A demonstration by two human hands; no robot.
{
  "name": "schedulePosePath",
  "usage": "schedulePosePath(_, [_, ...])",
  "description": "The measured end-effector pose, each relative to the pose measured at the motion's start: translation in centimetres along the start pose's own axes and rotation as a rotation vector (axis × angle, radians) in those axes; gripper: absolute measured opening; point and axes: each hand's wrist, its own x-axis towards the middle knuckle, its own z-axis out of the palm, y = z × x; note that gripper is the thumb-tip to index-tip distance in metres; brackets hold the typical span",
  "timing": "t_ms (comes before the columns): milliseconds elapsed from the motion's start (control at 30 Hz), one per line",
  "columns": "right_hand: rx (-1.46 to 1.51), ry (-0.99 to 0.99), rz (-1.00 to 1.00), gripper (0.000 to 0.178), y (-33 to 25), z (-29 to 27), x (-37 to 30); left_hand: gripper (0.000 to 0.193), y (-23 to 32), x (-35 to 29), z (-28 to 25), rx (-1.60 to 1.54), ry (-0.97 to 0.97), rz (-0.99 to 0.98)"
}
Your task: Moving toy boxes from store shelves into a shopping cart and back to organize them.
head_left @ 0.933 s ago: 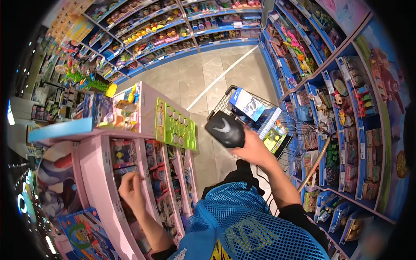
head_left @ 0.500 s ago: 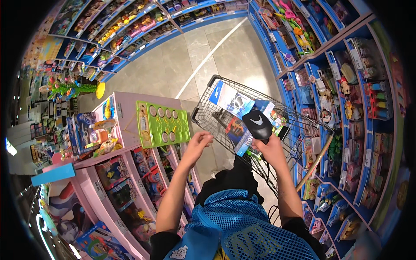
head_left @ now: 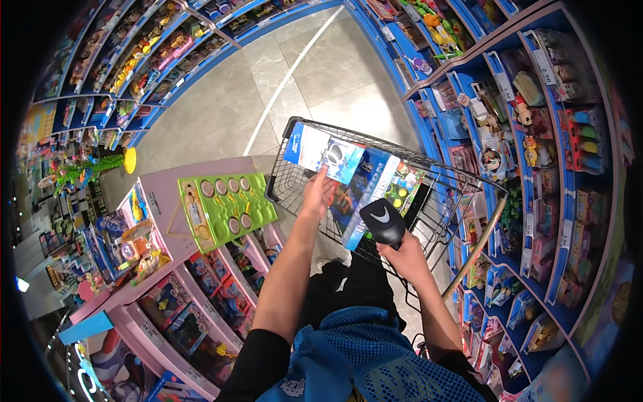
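A black handheld barcode scanner [head_left: 384, 223] is in my right hand [head_left: 405, 254], its fingers wrapped round the handle and its cord trailing down by my legs. My left hand [head_left: 319, 195] reaches over the wire shopping cart [head_left: 280, 175], its fingertips closed at the lower edge of a white and blue box [head_left: 320, 151]. How the hidden fingers lie at that edge I cannot make out. Beneath and beside this box in the cart lie a dark blue flat box [head_left: 367, 186] and a green-patterned package [head_left: 404, 184]. The scanner's head points toward these boxes.
On the left stands a pink display unit [head_left: 164, 175] with a green tray [head_left: 228, 206] of round pieces at its end. Tall blue shelves [head_left: 395, 74] packed with toys run along the right and far side. Grey tiled floor [head_left: 268, 74] lies ahead, and a blue mesh bag [head_left: 362, 348] hangs at my front.
My left hand has moved from beside the cart onto the edge of the white and blue box. The scanner has lowered slightly, uncovering more of the dark blue box. The whole view has shifted.
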Motion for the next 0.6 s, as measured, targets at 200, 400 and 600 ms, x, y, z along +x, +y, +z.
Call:
schedulePosePath(200, [-0.038, 0.001, 0.001, 0.023, -0.7, -0.4, 0.2, 0.035, 0.8, 0.4, -0.3, -0.01, 0.069, 0.035])
schedulePosePath(400, [-0.021, -0.028, -0.009, 0.025, -2.1, -0.3, 1.3, 0.033, 2.7, -0.1, -1.3, -0.327, -0.057, 0.24])
schedulePosePath(600, [-0.048, -0.062, 0.009, 0.033, -2.9, -0.4, 1.6, 0.033, 4.5, -2.5, -0.6, -0.363, -0.124, 0.266])
